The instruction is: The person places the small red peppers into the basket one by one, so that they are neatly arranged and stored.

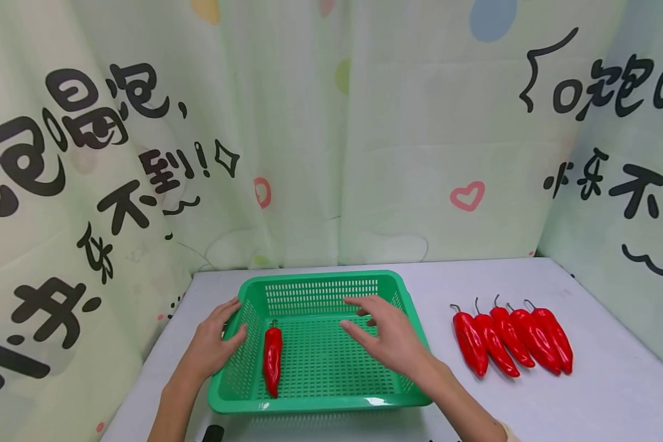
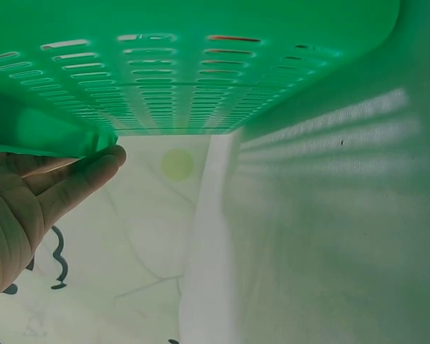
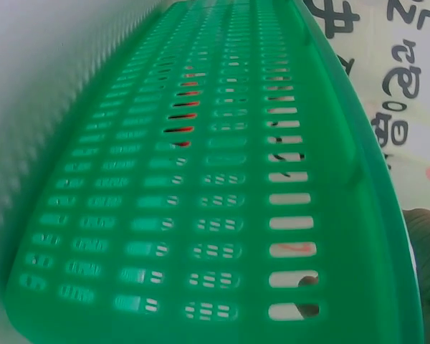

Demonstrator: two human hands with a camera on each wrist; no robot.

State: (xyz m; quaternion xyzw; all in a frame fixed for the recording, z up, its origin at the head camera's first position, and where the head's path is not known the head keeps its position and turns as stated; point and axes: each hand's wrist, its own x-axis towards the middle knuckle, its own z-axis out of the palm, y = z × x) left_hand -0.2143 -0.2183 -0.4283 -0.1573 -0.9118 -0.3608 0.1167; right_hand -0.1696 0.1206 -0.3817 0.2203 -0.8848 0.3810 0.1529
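Observation:
A green plastic basket [image 1: 320,402] with slotted walls sits on the table, holding one red chili pepper [image 1: 273,359] that lies lengthwise in its left part. At the basket's left rim is my left hand [image 1: 212,341], its fingers extended and its thumb apart from them. The left wrist view shows that hand [image 2: 29,204] close under the rim, fingers straight. Over the right half of the basket hovers my right hand [image 1: 389,337], thumb and fingers spread with nothing between them. In the right wrist view only a sliver of this hand [image 3: 426,247] shows beyond the basket wall.
Several red chili peppers [image 1: 511,337] lie side by side on the white table [image 1: 602,368], right of the basket. A small black object [image 1: 213,433] is at the near edge, below the basket's left corner. Printed curtains [image 1: 398,141] hang behind and beside the table.

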